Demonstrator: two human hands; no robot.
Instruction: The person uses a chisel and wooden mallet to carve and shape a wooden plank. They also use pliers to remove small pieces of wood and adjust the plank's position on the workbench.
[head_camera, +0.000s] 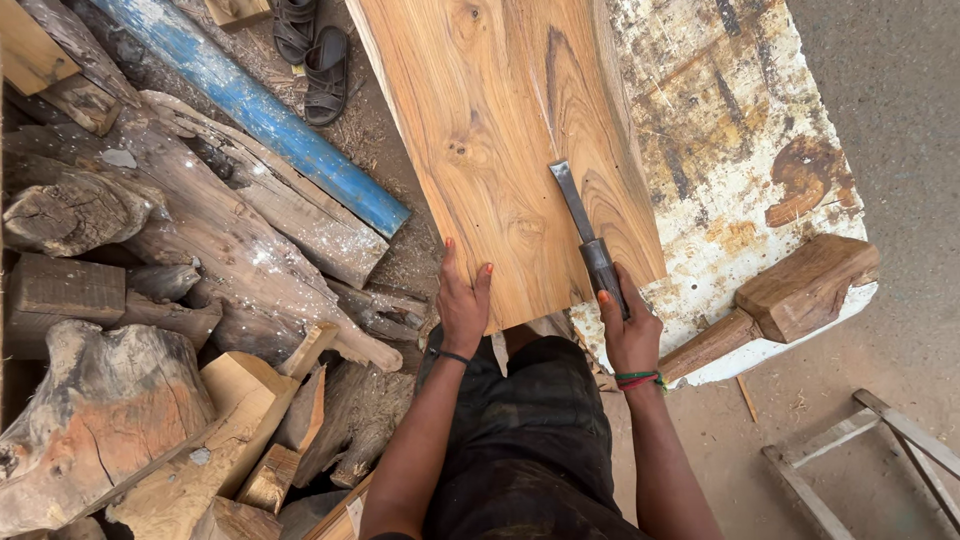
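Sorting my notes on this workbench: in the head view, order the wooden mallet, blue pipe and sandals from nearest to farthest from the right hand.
From the right hand:
1. Wooden mallet, just to its right on the bench.
2. Blue pipe, across the plank, upper left.
3. Sandals, at the top, beyond the pipe.

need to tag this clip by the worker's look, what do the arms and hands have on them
Both arms are bare, with no sleeves or gloves. The left hand has a thin dark band at the wrist and orange-red painted nails. The right hand wears thin red and green bands at the wrist, with the same nail colour.
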